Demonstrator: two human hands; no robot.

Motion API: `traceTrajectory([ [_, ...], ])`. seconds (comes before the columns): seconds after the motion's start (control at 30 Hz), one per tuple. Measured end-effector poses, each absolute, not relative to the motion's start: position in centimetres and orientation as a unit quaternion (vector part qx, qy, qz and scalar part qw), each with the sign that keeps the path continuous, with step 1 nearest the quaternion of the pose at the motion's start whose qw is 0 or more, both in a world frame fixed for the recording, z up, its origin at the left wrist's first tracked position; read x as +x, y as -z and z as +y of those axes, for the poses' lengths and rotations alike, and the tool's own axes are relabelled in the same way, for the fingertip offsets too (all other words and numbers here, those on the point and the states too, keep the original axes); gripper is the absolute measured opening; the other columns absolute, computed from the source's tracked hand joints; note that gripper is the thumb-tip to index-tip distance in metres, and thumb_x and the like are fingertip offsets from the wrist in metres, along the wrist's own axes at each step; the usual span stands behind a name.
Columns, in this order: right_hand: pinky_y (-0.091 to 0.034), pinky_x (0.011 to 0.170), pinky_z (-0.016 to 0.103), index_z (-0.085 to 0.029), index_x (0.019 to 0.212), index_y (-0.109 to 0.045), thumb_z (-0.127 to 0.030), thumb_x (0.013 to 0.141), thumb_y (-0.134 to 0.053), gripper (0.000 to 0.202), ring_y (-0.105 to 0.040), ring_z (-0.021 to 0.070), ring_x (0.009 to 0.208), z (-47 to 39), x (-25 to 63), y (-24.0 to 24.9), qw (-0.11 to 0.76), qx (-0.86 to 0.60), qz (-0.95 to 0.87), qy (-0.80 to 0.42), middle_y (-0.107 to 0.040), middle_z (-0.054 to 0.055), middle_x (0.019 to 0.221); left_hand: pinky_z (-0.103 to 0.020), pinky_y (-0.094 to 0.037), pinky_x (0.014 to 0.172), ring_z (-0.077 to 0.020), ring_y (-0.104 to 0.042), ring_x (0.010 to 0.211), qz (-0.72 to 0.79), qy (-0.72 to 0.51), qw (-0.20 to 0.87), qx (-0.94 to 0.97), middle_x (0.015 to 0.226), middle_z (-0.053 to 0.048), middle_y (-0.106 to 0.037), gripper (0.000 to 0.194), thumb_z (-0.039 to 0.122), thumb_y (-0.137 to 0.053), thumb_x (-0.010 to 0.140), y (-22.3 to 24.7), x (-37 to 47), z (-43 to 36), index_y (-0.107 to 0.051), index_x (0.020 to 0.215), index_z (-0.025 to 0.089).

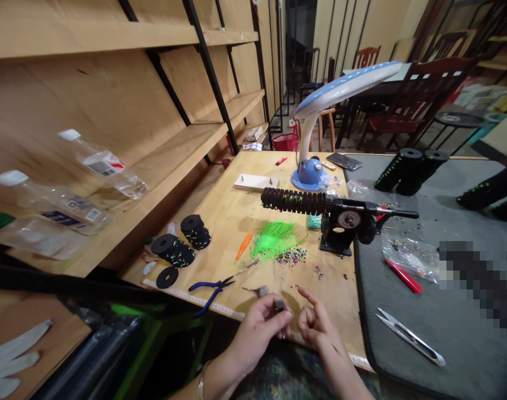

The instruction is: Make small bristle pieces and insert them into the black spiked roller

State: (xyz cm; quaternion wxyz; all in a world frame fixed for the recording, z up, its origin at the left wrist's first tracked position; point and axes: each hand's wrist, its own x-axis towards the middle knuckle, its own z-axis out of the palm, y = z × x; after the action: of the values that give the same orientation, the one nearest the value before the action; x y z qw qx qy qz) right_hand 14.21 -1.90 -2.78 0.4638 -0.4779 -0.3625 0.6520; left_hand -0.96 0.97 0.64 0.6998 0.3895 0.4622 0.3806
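At the front edge of the wooden table, my left hand pinches a small dark piece between thumb and fingers. Close on its right is my right hand, index finger stretched out and the other fingers curled; whether it holds anything small is hidden. Ahead lie a heap of bright green strands and many small coloured beads. Blue-handled pliers rest to the left, near an orange-handled tool. A black clamp device carries a row of black discs.
Black foam spools stand at the table's left. A blue and white lamp rises at the back. On the grey mat lie silver snips, a red tool and plastic bags. Shelves with bottles line the left.
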Motion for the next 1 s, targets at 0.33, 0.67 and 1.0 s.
traceTrajectory([
  [0.33,-0.034,0.058,0.025,-0.018,0.114,-0.050,-0.048,0.088,-0.054,0.040,-0.043,0.0141,0.059,-2.0,14.0,2.4,0.450,-0.512,-0.416,-0.602,-0.043,-0.006,0.065,-0.019,-0.040,0.053,-0.0088,-0.054,0.058,0.463,-0.403,0.686,0.391,0.071,0.001,-0.059,0.024,0.036,-0.071,0.077,0.1,-1.4,0.5,-0.061,0.080,0.014],
  [0.67,-0.028,0.053,0.023,-0.022,0.137,-0.035,-0.050,0.085,-0.059,0.063,-0.035,0.0113,0.053,-2.1,13.4,2.6,0.494,-0.443,-0.363,-0.655,-0.043,-0.008,0.060,-0.023,-0.044,0.060,-0.0125,-0.055,0.063,0.493,-0.406,0.586,0.499,0.069,0.001,-0.056,0.017,0.032,-0.064,0.082,1.1,-1.0,0.8,-0.059,0.081,0.015],
  [1.0,-0.028,0.052,0.023,-0.022,0.143,-0.026,-0.042,0.087,-0.059,0.068,-0.034,0.0101,0.051,-1.5,13.6,2.9,0.484,-0.416,-0.372,-0.674,-0.042,-0.009,0.059,-0.024,-0.044,0.062,-0.0139,-0.054,0.065,0.498,-0.398,0.577,0.510,0.071,0.000,-0.055,0.014,0.029,-0.061,0.083,1.4,-0.7,1.3,-0.058,0.080,0.015],
])
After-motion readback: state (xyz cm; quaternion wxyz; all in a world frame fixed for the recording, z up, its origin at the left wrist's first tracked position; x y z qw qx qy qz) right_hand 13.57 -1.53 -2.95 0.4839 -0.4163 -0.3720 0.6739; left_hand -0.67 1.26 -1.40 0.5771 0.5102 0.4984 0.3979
